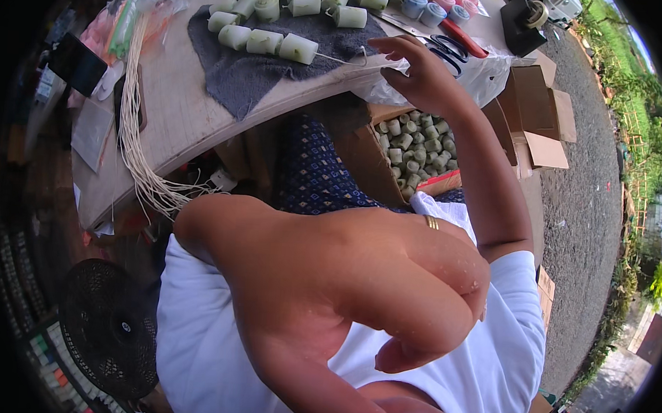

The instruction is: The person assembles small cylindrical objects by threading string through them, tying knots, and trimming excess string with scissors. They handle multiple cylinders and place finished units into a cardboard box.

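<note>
My left hand (387, 272) is raised close to the camera, with a gold ring on one finger and pale flecks on the skin. Its fingers are curled in, and its palm is hidden. Over the table's front edge my right hand (418, 70) reaches out with its fingers bent and apart, holding nothing I can see. Just left of its fingertips lies a pale green candle (299, 48) with a long white wick (341, 60). Several similar candles (266, 7) rest on a dark grey cloth (236, 84).
A bundle of white wicks (132, 116) hangs off the table (172, 118). Below my right forearm stands a cardboard box (370, 145) full of small green candles. Scissors (447, 55), a red-handled tool (464, 37) and blue candles (432, 14) lie at the back right. A black fan (111, 330) stands left.
</note>
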The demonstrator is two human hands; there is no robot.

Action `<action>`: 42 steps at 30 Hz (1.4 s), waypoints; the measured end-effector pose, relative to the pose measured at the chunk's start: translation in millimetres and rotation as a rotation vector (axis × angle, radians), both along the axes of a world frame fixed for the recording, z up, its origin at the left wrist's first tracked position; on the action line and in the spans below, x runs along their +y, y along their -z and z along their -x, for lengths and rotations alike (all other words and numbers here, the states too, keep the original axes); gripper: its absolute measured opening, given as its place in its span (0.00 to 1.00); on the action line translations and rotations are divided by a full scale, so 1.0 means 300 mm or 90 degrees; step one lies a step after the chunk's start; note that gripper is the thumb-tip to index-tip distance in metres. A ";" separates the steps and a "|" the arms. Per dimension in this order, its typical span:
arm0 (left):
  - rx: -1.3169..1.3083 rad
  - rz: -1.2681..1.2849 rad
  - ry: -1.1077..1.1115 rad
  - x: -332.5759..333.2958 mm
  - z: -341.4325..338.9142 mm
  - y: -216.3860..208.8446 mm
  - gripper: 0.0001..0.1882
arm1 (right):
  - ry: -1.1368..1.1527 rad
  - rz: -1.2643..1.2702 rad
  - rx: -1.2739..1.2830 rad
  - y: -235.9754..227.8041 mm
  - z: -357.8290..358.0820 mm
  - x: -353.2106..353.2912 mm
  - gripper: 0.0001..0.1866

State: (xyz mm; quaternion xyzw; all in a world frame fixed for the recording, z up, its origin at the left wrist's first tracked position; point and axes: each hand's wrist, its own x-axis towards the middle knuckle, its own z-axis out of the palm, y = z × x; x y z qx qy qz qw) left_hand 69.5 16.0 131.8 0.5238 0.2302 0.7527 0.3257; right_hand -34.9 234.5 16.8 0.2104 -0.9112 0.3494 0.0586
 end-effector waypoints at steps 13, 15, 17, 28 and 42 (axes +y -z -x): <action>0.705 0.595 -0.985 -0.105 0.445 0.318 0.25 | -0.023 0.540 -0.114 -0.023 0.027 -0.121 0.11; 0.748 0.670 -0.999 -0.131 0.506 0.395 0.25 | -0.040 0.589 -0.097 -0.059 0.025 -0.155 0.11; 0.656 0.703 -0.922 -0.145 0.518 0.410 0.24 | -0.054 0.606 -0.079 -0.087 0.030 -0.165 0.12; 0.550 0.606 -0.915 -0.153 0.524 0.462 0.24 | 0.010 0.659 -0.129 -0.074 0.021 -0.163 0.11; 0.516 0.275 -1.000 0.061 0.467 0.420 0.06 | 0.136 0.482 -0.103 -0.001 -0.039 -0.137 0.09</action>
